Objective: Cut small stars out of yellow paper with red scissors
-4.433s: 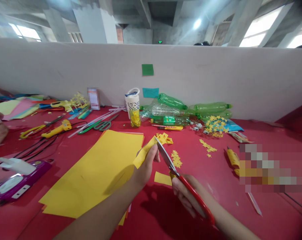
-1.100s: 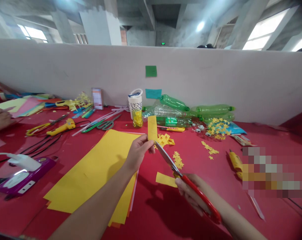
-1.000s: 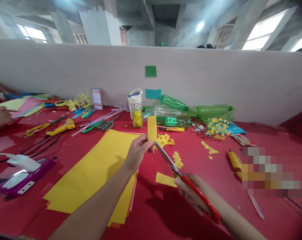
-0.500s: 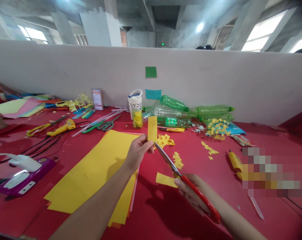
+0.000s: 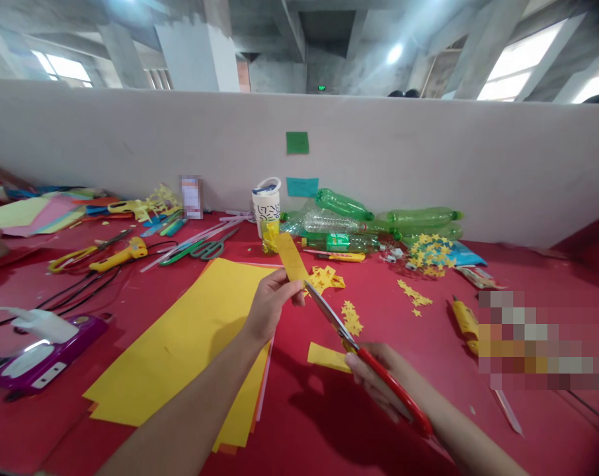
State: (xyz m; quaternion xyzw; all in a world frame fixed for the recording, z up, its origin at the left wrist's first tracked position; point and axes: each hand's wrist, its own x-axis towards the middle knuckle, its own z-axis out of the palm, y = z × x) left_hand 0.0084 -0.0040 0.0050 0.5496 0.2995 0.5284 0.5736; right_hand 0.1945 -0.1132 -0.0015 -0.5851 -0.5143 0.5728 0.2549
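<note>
My left hand (image 5: 274, 299) pinches the lower end of a yellow paper strip (image 5: 290, 256), which leans up to the left. In my right hand (image 5: 379, 380) is a pair of red-handled scissors (image 5: 335, 318), its blades pointing up-left with the tips at the strip's lower edge by my left fingertips. The blades look almost closed. Yellow paper stars (image 5: 325, 279) lie just behind the blade tips, and a smaller group of stars (image 5: 352, 318) is to their right. Another yellow strip (image 5: 326, 357) rests on the red table beside my right fingers.
Stacked yellow sheets (image 5: 180, 350) lie under my left forearm. Behind are a white cup (image 5: 266, 208), green plastic bottles (image 5: 346, 204) and a yellow cutter (image 5: 346, 256). A purple power strip (image 5: 46, 354) and yellow glue gun (image 5: 121, 254) sit left; another glue gun (image 5: 464, 320) is right.
The yellow strip in my left hand has tilted from upright to leaning left. The scissors stay at its lower edge, and both hands are almost where they were.
</note>
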